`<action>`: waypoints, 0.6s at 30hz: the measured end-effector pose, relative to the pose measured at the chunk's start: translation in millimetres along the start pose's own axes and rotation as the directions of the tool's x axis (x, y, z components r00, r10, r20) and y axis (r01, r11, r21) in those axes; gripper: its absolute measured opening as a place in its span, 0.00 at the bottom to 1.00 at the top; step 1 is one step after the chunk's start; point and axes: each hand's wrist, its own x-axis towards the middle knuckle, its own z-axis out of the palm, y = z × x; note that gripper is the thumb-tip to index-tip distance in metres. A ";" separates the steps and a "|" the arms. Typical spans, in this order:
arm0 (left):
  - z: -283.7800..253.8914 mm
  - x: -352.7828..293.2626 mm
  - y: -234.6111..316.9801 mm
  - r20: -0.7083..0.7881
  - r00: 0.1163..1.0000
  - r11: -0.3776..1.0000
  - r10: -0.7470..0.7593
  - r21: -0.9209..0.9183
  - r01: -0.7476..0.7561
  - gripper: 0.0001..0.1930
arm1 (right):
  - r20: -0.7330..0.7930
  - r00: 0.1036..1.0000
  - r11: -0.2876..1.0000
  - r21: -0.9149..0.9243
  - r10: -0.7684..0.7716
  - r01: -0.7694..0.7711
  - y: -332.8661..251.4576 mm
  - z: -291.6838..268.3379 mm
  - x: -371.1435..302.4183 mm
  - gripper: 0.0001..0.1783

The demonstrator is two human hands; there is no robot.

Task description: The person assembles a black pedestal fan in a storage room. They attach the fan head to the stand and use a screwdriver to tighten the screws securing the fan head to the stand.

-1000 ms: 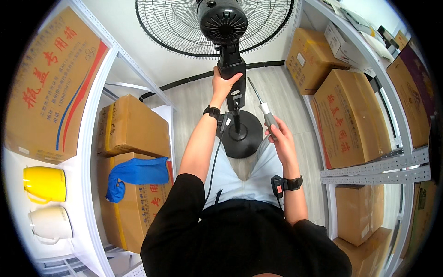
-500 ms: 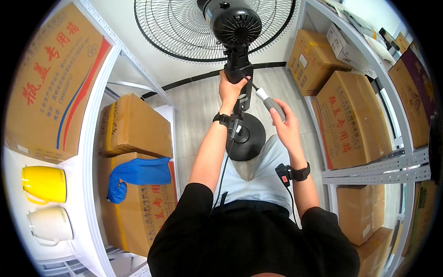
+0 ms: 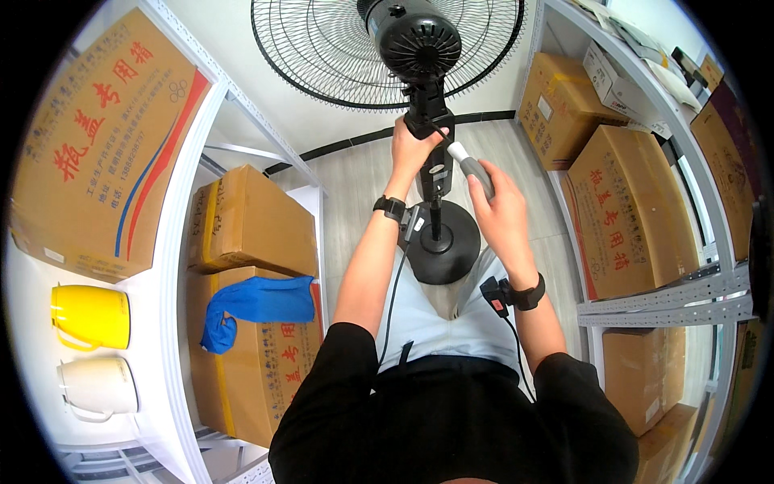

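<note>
A black pedestal fan point(image 3: 419, 50) stands upright in front of me on a round base point(image 3: 445, 252) between my feet. Its wire cage faces the wall. My left hand point(image 3: 411, 153) is wrapped around the fan's neck, just below the motor. In my right hand point(image 3: 503, 211) is a screwdriver point(image 3: 476, 169) with a grey and white handle. Its dark shaft points up and left at the fan's neck, right beside my left fingers. Where the tip meets the fan is too small to make out. Each wrist wears a black strap with a small cabled device.
Metal shelving flanks me on both sides. On the left are cardboard boxes point(image 3: 254, 222), a blue cloth point(image 3: 262, 308), a yellow pitcher point(image 3: 93, 316) and a white pitcher point(image 3: 101, 385). More cartons point(image 3: 633, 214) fill the right shelves. A white wall stands behind the fan.
My right hand and the screwdriver have moved up and left relative to the fan, so less shaft shows. My left hand keeps its hold. The whole view has shifted slightly.
</note>
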 end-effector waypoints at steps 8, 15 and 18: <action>1.1 16.6 31.6 -0.056 0.994 0.994 0.099 0.046 -0.096 0.31 | 0.010 1.000 0.998 -0.055 -0.013 0.014 -21.7 6.8 18.8 0.17; 5.4 14.7 20.4 -0.112 0.970 0.976 0.214 0.050 -0.210 0.32 | -0.075 0.845 0.823 -0.286 -0.530 0.491 -11.3 6.7 14.9 0.16; 5.4 12.8 21.9 -0.113 0.971 0.978 0.209 0.020 -0.208 0.29 | -0.046 0.966 0.967 -0.016 -0.254 0.254 -17.8 8.3 7.9 0.17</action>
